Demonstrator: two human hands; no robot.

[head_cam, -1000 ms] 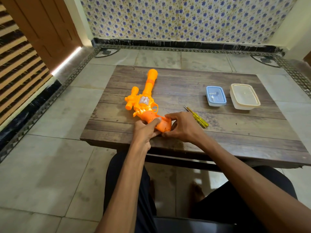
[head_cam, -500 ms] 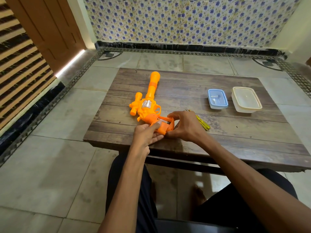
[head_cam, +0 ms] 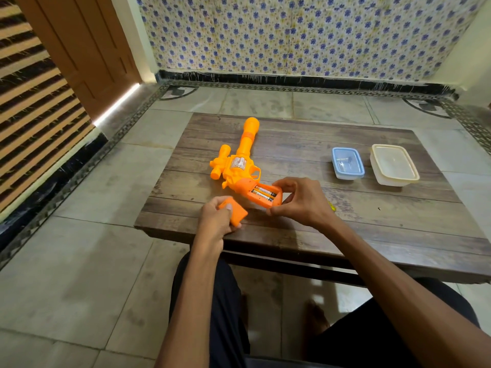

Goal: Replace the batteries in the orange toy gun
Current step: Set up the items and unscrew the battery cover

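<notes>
Cover [head_cam: 237,215] sat pinched in L hand [head_cam: 215,223], apart from gun [head_cam: 245,144] on table [head_cam: 372,221], while R hand [head_cam: 303,201] gripped its handle [head_cam: 261,203] w/ batteries [head_cam: 263,194] showing.

orange toy gun [head_cam: 240,166] — blue-flowered wall [head_cam: 305,33]

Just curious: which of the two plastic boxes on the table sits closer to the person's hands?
The small blue-lidded plastic box; the larger cream plastic box sits farther right.
</notes>
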